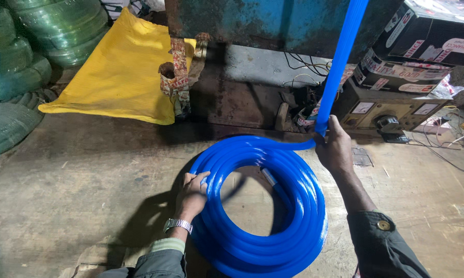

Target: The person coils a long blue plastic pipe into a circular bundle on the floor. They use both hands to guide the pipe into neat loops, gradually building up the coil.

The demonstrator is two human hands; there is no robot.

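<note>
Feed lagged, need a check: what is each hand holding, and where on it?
Left hand grips the blue hose coil at its left side; right hand grips the incoming hose above it.

There's one view only, from the person's head, tilted steeply down and forward over the floor; it sits close, at arm's reach above the blue hose coil, facing the blue machine

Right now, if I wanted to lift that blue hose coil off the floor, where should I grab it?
Probably the blue hose coil is best gripped through its open middle, fingers wrapped around the whole bundle of loops, as the left hand does on the near-left side. The right hand holds the loose run rising upward; steady that too, or loops may spring apart.
</note>
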